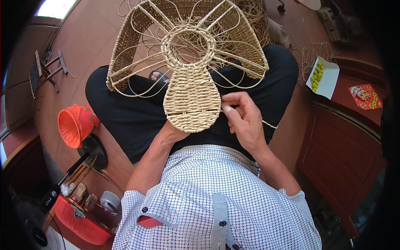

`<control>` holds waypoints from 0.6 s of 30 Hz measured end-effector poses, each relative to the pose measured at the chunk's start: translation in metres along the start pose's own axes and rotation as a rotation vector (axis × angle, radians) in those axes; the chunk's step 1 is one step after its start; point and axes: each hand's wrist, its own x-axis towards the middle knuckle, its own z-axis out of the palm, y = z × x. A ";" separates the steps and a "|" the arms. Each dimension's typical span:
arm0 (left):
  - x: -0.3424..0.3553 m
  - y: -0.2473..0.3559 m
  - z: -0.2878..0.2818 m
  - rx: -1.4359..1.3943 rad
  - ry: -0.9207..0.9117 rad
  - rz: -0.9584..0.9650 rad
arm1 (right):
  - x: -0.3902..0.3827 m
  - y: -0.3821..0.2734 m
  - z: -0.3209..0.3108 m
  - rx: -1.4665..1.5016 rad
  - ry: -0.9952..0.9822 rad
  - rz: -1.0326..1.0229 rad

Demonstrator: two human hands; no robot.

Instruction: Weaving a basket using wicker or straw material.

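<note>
A woven straw frame (121, 58) has curved side walls, wire loops and a braided ring (187, 33), with an oval woven panel (191, 93) extending toward me. The panel has a narrow gap across its lower part. My left hand (175, 132) is under the panel's lower left, its fingers hidden. My right hand (243, 116) pinches a pale cord (269, 124) at the panel's right edge, thumb and forefinger closed. The cord trails out to the right. The frame lies over my crossed legs in dark trousers (279, 79).
Loose straw cord (254, 23) heaps behind the frame. Left are a small wooden stool (54, 66), an orange bucket (73, 127), a fan (31, 223) and a low shelf with a red basin (77, 218). Right are a white box of yellow-green fruit (323, 79) and a red cabinet (329, 154).
</note>
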 end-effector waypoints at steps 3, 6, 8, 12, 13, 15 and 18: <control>0.000 0.009 -0.006 -0.118 0.017 -0.078 | -0.007 -0.008 -0.001 0.124 -0.034 -0.035; -0.003 0.011 -0.009 -0.293 0.022 -0.213 | -0.009 -0.014 0.003 0.212 -0.064 -0.014; -0.003 0.007 -0.007 -0.330 0.017 -0.172 | -0.007 -0.012 0.010 0.291 -0.077 0.003; -0.004 0.007 -0.006 -0.517 0.022 -0.213 | -0.005 -0.017 0.014 0.465 -0.077 0.123; -0.004 0.006 -0.006 -0.553 0.020 -0.225 | -0.005 -0.017 0.015 0.464 -0.076 0.123; -0.004 0.006 -0.005 -0.623 0.016 -0.250 | -0.005 -0.014 0.016 0.475 -0.068 0.107; -0.002 0.004 -0.005 -0.729 0.006 -0.287 | -0.003 -0.012 0.017 0.519 -0.061 0.121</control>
